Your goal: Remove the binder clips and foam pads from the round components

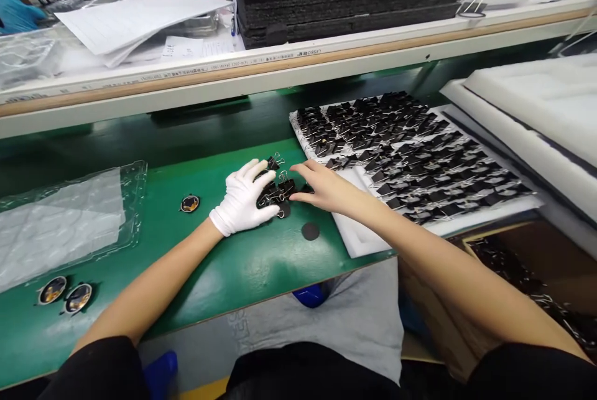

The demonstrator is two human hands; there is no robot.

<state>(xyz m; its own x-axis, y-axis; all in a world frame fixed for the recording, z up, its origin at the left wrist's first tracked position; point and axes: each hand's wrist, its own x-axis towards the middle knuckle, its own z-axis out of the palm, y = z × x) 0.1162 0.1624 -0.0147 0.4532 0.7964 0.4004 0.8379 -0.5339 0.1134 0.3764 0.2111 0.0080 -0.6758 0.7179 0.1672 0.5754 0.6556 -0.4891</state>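
Several black binder clips (286, 187) with silver wire handles lie in a small heap on the green work surface. My left hand (243, 196), in a white glove, rests at the heap's left side, fingers spread and partly covering the clips. Bare, my right hand (318, 187) reaches in from the right, thumb and fingers apart beside the clips. Nothing shows held in either hand. A dark round disc (310, 231) lies flat just below my right hand; another is partly hidden under the clips.
A white foam tray (357, 244) at right carries rows of clipped black pieces. White foam sheets (536, 95) are stacked beyond it. Below right stands a cardboard box (559, 251) of clips. Round metal-rimmed parts (189, 203) and a clear plastic tray (135, 201) lie left. A shelf edge (261, 79) crosses behind.
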